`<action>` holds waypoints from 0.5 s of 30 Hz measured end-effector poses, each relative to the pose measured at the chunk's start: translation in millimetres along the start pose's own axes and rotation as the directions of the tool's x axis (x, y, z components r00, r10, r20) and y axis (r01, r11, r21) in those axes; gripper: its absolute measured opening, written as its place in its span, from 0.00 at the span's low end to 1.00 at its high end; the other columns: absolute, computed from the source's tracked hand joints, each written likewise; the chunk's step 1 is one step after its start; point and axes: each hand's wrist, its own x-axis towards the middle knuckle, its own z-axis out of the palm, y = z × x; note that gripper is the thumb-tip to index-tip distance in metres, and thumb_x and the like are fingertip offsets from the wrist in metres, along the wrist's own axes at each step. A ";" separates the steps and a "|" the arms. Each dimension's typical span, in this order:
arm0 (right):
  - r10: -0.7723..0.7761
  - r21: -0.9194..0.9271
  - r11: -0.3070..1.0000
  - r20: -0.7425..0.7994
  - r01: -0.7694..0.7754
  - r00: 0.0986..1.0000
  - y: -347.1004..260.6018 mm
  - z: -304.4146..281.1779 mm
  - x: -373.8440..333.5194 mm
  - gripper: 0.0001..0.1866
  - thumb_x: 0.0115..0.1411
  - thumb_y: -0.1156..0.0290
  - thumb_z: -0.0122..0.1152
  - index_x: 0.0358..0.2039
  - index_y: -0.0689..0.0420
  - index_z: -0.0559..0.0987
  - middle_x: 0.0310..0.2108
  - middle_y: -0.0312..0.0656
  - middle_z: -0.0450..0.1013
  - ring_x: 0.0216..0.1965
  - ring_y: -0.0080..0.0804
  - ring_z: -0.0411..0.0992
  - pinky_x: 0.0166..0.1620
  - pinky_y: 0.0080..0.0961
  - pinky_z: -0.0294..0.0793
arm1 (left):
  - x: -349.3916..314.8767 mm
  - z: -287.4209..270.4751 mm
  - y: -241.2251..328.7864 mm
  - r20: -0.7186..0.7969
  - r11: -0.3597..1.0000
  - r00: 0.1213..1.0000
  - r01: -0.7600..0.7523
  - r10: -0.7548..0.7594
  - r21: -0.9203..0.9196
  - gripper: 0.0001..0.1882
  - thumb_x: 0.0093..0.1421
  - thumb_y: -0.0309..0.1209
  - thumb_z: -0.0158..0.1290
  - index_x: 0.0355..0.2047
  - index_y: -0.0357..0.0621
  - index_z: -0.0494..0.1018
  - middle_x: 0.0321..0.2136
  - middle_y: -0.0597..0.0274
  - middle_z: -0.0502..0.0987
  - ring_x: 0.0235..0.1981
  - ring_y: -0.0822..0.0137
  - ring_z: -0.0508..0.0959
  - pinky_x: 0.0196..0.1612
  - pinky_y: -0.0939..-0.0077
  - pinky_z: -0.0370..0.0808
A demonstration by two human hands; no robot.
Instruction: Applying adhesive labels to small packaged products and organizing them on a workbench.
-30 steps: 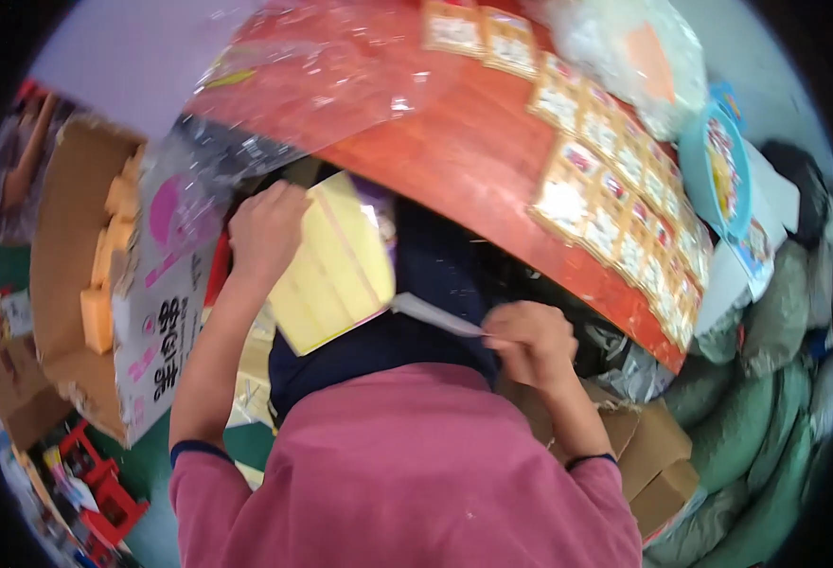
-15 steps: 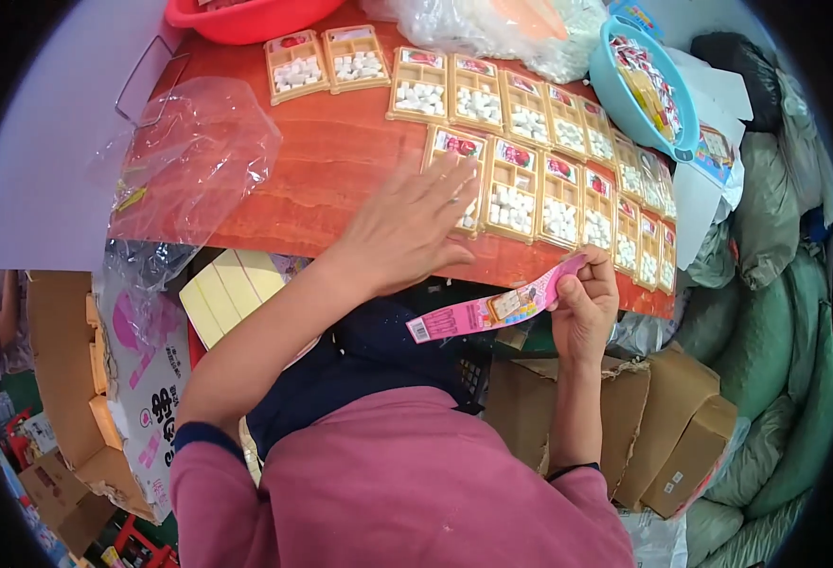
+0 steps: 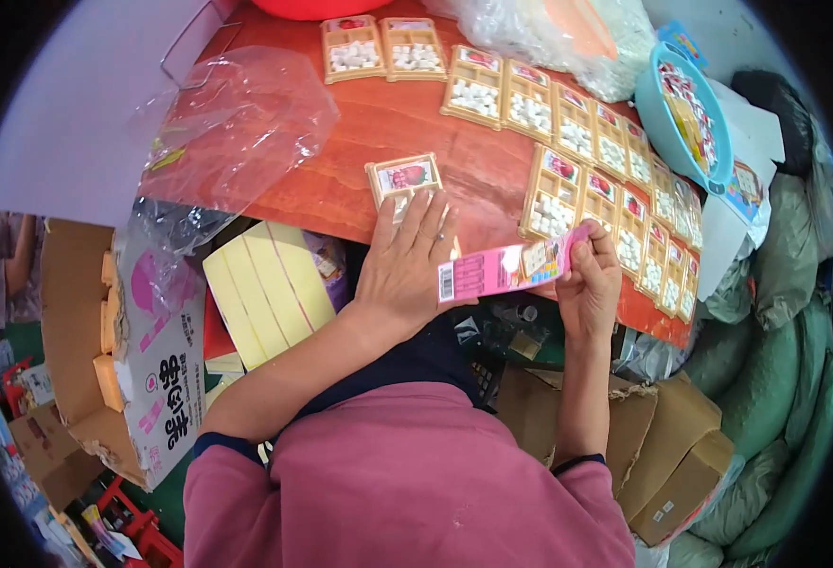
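Note:
My left hand (image 3: 399, 270) lies with outstretched fingers over the near part of a tan compartment tray (image 3: 405, 177) at the table's front edge. A strawberry picture shows in its far end; my fingers hide much of the rest. In my right hand (image 3: 589, 281) a long pink printed card strip (image 3: 492, 272) is pinched by its right end, with the other end reaching left to beside my left hand. Just beyond my right hand stands another tray (image 3: 551, 194) with small white pieces in it, at the left end of the near row.
Further filled trays (image 3: 530, 97) stand in rows, and two sit at the back (image 3: 414, 47). A blue basin (image 3: 717, 166) of wrapped packets is at the right. Clear plastic (image 3: 265, 104) lies left on the red table (image 3: 360, 123). Cardboard boxes (image 3: 658, 454) stand below.
The tray under my left hand has come away from the near row, leftward and toward me. My right hand still holds the pink strip. The whole view has shifted slightly.

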 end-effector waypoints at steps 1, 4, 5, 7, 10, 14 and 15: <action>0.019 0.015 1.000 -0.006 -0.019 1.000 4.6 3.7 8.0 0.14 0.56 0.77 0.58 0.43 0.61 0.69 0.32 0.36 0.72 0.25 0.16 0.69 0.24 0.09 0.68 | -0.1 -6.7 -1.4 -0.002 0.982 1.000 0.028 -0.029 -0.187 0.41 0.51 0.56 0.49 0.56 0.35 0.60 0.60 0.45 0.53 0.64 0.52 0.47 0.63 0.49 0.42; 0.065 0.018 0.998 0.021 -0.065 0.998 14.2 14.2 28.0 0.12 0.56 0.78 0.56 0.42 0.60 0.70 0.32 0.36 0.72 0.27 0.17 0.69 0.27 0.12 0.70 | -3.3 -19.9 -11.1 0.013 0.912 0.996 0.083 -0.084 -0.401 0.45 0.49 0.57 0.52 0.58 0.37 0.56 0.62 0.44 0.47 0.65 0.50 0.44 0.63 0.48 0.42; 0.076 0.011 0.997 0.013 -0.076 0.997 18.1 19.7 35.0 0.11 0.57 0.78 0.56 0.41 0.60 0.70 0.32 0.36 0.72 0.26 0.18 0.69 0.27 0.13 0.71 | -5.5 -25.5 -16.1 0.021 0.923 0.996 0.084 -0.082 -0.376 0.47 0.48 0.56 0.54 0.59 0.37 0.55 0.62 0.45 0.46 0.65 0.49 0.43 0.63 0.48 0.41; 0.101 -0.004 0.995 0.016 -0.101 0.995 26.0 29.9 43.9 0.11 0.57 0.78 0.56 0.40 0.60 0.70 0.31 0.37 0.72 0.24 0.20 0.70 0.29 0.17 0.74 | -14.0 -38.3 -28.3 -0.012 0.923 0.993 0.101 -0.113 -0.372 0.48 0.45 0.51 0.60 0.59 0.36 0.53 0.61 0.44 0.50 0.63 0.47 0.48 0.62 0.51 0.46; 0.118 -0.107 0.987 -0.008 -0.118 0.993 34.1 51.9 50.3 0.11 0.56 0.79 0.56 0.40 0.60 0.70 0.30 0.37 0.73 0.23 0.20 0.70 0.29 0.16 0.75 | -27.2 -49.9 -44.9 -0.008 0.592 0.958 0.171 -0.288 -0.788 0.46 0.44 0.43 0.63 0.57 0.35 0.55 0.56 0.43 0.59 0.59 0.49 0.59 0.60 0.54 0.55; 0.178 -0.247 0.956 0.050 -0.160 0.983 42.8 77.3 49.3 0.10 0.56 0.80 0.56 0.39 0.60 0.70 0.29 0.38 0.73 0.26 0.20 0.72 0.28 0.14 0.75 | -19.7 -46.4 -54.9 0.500 -0.547 0.722 0.200 -0.479 -0.813 0.23 0.51 0.28 0.61 0.45 0.35 0.66 0.33 0.56 0.76 0.33 0.72 0.77 0.32 0.81 0.77; 0.184 -0.308 0.937 0.037 -0.164 0.982 46.0 80.2 49.6 0.10 0.55 0.79 0.58 0.38 0.60 0.71 0.28 0.36 0.73 0.26 0.19 0.72 0.27 0.13 0.73 | -18.5 -43.2 -57.8 0.501 -0.548 0.719 0.198 -0.482 -0.812 0.23 0.51 0.28 0.61 0.45 0.35 0.66 0.33 0.56 0.76 0.33 0.72 0.77 0.32 0.81 0.77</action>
